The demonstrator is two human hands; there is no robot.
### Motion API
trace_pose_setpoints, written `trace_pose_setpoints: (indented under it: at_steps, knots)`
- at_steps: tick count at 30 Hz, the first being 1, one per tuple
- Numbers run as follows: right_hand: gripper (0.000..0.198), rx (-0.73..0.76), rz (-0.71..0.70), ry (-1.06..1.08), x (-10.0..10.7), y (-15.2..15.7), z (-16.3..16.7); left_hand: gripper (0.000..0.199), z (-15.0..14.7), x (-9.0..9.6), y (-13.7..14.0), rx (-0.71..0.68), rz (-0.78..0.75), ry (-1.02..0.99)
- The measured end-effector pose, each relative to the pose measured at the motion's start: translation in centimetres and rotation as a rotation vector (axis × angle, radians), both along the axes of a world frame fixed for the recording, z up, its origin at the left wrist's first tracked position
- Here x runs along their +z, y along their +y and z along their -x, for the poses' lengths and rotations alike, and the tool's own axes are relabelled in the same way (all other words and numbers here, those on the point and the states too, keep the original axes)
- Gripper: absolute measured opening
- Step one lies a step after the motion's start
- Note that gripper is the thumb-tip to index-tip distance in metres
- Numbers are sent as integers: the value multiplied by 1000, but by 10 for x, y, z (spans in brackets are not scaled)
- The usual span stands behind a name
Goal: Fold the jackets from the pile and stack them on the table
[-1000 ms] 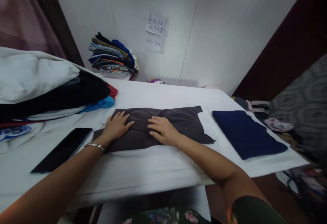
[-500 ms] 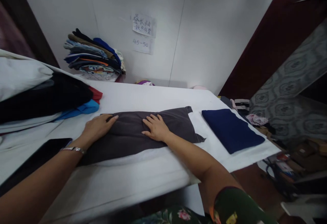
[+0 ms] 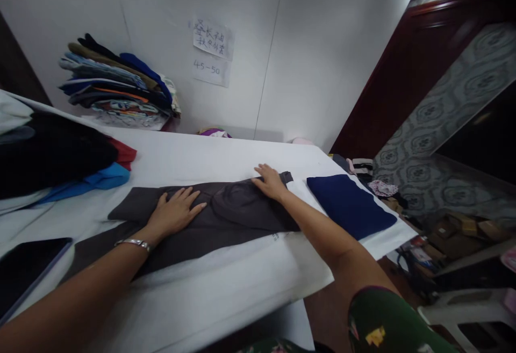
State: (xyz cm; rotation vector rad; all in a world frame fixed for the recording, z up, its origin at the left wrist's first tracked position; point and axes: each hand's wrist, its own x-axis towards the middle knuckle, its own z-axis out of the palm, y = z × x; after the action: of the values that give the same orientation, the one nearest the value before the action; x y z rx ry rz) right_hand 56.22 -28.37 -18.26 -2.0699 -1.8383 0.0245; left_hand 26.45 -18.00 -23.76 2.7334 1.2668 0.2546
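A dark grey garment [image 3: 229,208] lies spread lengthwise on the white table [image 3: 193,154], creased near its middle. Its left end parts into two strips, one partly under my left forearm; the exact kind of garment is not plain. My left hand [image 3: 173,213] lies flat on it left of the middle, fingers spread. Near its far right corner rests my right hand [image 3: 271,182], fingers extended past the far edge and apart. To the right of that hand sits a folded navy cloth [image 3: 349,202].
A heap of black, white, red and blue clothes [image 3: 60,149] covers the table's left side. In front of it lies a dark-screened phone or tablet [image 3: 32,267]. Folded clothes [image 3: 121,81] are stacked by the wall, near paper notes [image 3: 212,52]. Boxes [image 3: 451,229] stand beyond the right edge.
My right hand has moved from the garment's middle to its far right corner. My left hand has slid inward across the cloth, and more of the garment's left end shows. The view has shifted right.
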Motion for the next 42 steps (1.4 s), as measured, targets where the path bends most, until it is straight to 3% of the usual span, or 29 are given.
trace_pose_setpoints:
  at_steps: [3, 6, 11, 15, 19, 21, 25, 30, 35, 42]
  knots:
    - [60, -219, 215, -87, -5, 4, -44, 64, -1, 1, 0, 8, 4, 22]
    - [61, -288, 345, -100, -24, 3, -66, 62, 0, -3, 1, -2, -6, 27]
    - [59, -283, 312, -125, -47, 1, -69, 57, 0, -3, 8, 27, 41, -2]
    - [59, -274, 276, -116, -49, 0, -70, 60, -29, 27, -6, 100, 76, -110]
    - [55, -273, 232, 5, -50, 1, -69, 58, -75, 51, -37, -180, -77, -221]
    - [54, -281, 225, 130, -47, 3, -71, 60, -90, 46, -47, -252, -47, -154]
    - [57, -288, 195, 305, -29, -1, -89, 67, -94, 19, -46, -204, 92, -52]
    - [59, -417, 55, 471, -10, -37, -125, 69, -89, 5, -40, -202, 56, -92]
    - [52, -550, 123, 592, -23, -84, -125, 67, -89, 3, -42, -204, 17, -101]
    - [40, -567, 126, 567, -30, -115, -101, 68, -88, -2, -41, -207, -13, -122]
